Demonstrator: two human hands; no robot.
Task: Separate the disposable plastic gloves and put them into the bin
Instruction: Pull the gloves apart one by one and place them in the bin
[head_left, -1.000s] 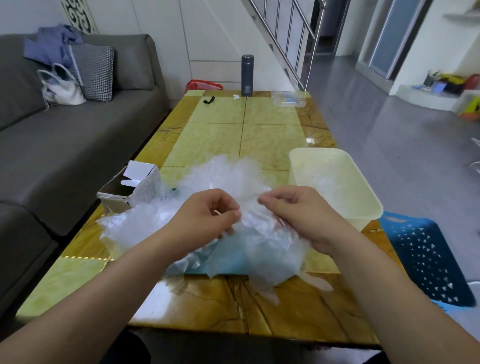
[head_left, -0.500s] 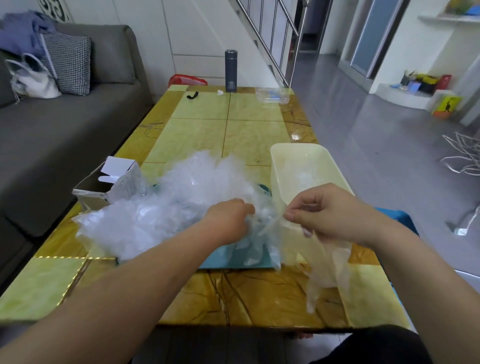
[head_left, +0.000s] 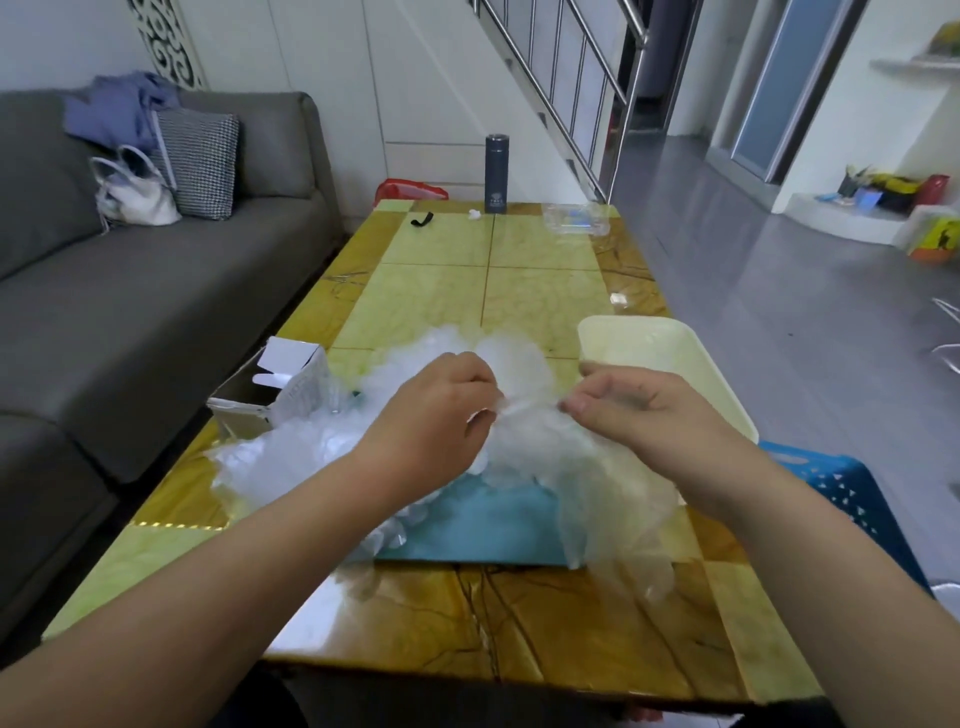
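Observation:
A heap of clear disposable plastic gloves (head_left: 291, 457) lies on a teal sheet (head_left: 488, 525) on the table. My left hand (head_left: 436, 415) and my right hand (head_left: 639, 410) are over the heap's right side. Both pinch the same thin glove (head_left: 613, 509) between thumb and fingers; it is stretched between them and hangs down below my right hand. The pale yellow plastic bin (head_left: 639, 338) stands just behind my right hand, its inside mostly hidden by it.
An opened cardboard glove box (head_left: 270, 389) sits left of the heap. At the table's far end stand a dark flask (head_left: 496, 174) and a clear wrapper (head_left: 574, 221). A grey sofa (head_left: 130, 291) runs along the left; a blue basket (head_left: 841, 488) is right of the table.
My right hand, which had drawn a glove out to the right in front of the bin, has come back toward the left hand. Both hands now pinch a glove above the heap.

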